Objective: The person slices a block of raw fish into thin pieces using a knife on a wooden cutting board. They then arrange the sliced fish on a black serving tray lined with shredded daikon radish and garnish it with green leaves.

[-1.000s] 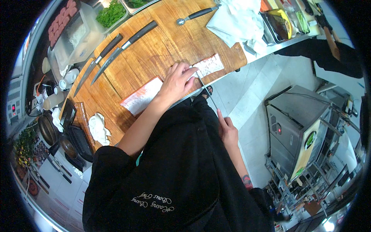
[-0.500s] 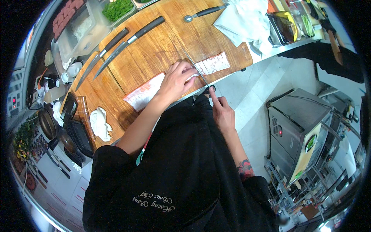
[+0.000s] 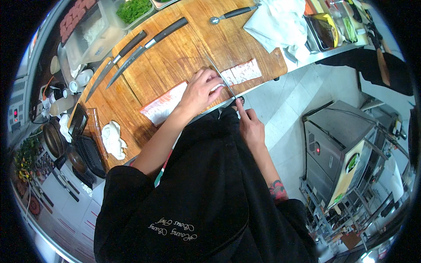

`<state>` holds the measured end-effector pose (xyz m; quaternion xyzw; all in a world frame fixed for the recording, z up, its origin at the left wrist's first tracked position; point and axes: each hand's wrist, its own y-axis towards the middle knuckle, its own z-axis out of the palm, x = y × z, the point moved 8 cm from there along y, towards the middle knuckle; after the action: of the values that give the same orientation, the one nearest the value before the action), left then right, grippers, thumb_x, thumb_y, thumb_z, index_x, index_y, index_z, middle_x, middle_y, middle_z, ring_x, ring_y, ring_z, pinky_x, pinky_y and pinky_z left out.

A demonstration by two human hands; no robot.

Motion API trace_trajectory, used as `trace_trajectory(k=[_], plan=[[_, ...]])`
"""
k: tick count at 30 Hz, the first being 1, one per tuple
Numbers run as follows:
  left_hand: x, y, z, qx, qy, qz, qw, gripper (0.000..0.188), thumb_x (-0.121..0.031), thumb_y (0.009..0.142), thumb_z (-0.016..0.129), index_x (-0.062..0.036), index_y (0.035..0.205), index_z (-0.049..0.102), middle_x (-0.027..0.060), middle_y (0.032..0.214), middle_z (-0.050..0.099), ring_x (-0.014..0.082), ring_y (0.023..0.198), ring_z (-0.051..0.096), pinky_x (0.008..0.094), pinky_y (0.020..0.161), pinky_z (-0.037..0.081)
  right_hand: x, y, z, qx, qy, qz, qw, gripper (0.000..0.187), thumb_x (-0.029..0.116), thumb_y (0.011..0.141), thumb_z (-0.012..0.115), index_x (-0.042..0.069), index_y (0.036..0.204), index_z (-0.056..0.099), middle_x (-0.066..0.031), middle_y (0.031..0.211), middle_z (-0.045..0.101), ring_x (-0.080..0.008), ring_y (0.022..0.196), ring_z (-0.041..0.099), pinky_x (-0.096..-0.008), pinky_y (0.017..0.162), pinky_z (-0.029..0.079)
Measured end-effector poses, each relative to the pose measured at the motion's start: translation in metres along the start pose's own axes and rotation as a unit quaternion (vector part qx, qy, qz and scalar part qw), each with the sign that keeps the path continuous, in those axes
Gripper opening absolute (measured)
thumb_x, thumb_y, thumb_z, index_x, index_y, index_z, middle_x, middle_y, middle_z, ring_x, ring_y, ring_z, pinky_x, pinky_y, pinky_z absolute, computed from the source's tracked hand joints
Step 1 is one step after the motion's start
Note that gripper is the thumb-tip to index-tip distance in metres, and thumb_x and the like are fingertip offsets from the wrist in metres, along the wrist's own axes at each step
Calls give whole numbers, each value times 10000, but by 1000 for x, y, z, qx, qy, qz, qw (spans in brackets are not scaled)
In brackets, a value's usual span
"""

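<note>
Seen from above, a person in black clothing (image 3: 197, 175) works at a wooden surface (image 3: 175, 57) in a kitchen. A long pink-and-white fillet (image 3: 163, 104) lies near the centre of the frame, along the surface's near edge. Its left part is a plain slab; its right part, running toward the upper right, is marked by several crosswise cuts. The left hand (image 3: 201, 94) covers the middle, fingers bent down onto the fillet (whether its grip pinches the flesh, I cannot tell). The right hand (image 3: 251, 127), just right of centre, has its grip closed on a slim slicing knife (image 3: 228, 86), index finger stretched forward. The blade slants up and left across the fillet, just beside the left fingertips. At the upper left lie two dark-handled knives (image 3: 147, 51); at the top are a melon baller (image 3: 237, 12) and, to its right, a bunched white cloth (image 3: 276, 26).
</note>
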<state>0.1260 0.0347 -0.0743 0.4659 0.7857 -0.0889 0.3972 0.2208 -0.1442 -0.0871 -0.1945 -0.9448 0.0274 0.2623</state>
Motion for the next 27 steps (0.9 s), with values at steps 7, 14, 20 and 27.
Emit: trace_trajectory(k=[7,14,20,27], plan=[[-4,4,1,12,29,-25,999,382,-125,834,761,-99,1204,673,90,1017,595,273,956,588,394,856,506,-16,-48,-10,50,-12,59,997,744,-12,864,616,303,1520,462,-100,879,575,-310,689,644,-447,633,558],[-5,1,-11,3,4,-25,1000,280,-122,831,766,-72,1094,684,92,1030,585,274,964,587,395,858,506,-66,-139,-20,51,16,92,994,722,-11,858,625,316,1492,508,-99,903,601,-297,703,652,-434,644,563],[3,-8,-6,7,-5,-14,1000,231,-114,809,785,-61,1007,680,88,1017,579,272,948,588,392,848,505,-12,-41,-13,12,4,18,1000,743,6,860,627,330,1511,472,-79,937,609,-306,712,659,-423,622,569],[3,-7,-6,16,4,-35,999,176,-106,836,748,-64,994,685,89,1009,581,277,990,583,400,876,501,-1,-12,2,12,-5,-1,1000,754,5,851,619,329,1514,462,-66,956,608,-310,737,669,-434,636,586]])
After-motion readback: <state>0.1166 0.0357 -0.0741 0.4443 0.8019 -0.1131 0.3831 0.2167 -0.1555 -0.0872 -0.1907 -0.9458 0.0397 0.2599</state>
